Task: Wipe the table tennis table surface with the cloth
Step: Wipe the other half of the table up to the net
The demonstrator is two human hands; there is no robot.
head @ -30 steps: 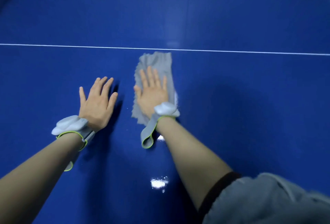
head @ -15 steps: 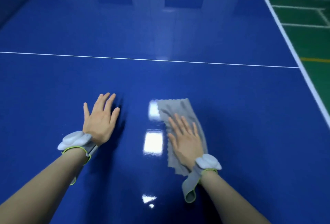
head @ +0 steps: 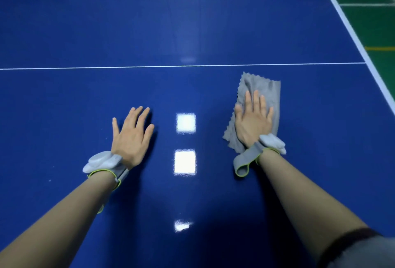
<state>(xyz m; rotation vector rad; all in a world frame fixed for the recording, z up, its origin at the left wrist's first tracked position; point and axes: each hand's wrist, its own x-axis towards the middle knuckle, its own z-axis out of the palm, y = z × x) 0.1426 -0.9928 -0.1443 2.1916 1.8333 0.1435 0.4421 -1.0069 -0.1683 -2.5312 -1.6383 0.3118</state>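
A grey cloth [head: 266,88] with zigzag edges lies on the glossy blue table tennis table [head: 85,101], to the right of centre and just short of the white centre line [head: 128,67]. My right hand [head: 253,121] presses flat on the cloth, fingers spread and pointing away from me, and covers its lower half. Flat on the bare table further left lies my left hand [head: 131,134], palm down, fingers apart, nothing in it. Both wrists carry grey bands with white pods.
The table's white right edge line [head: 350,30] runs diagonally at the upper right, with green floor [head: 376,22] beyond it. Bright ceiling-light reflections [head: 185,122] sit on the surface between my hands. A grey sleeve [head: 367,252] shows at the bottom right.
My right hand has slid the cloth to the right, from beside my left hand towards the table's right edge. The left hand stayed planted. The view shifted right.
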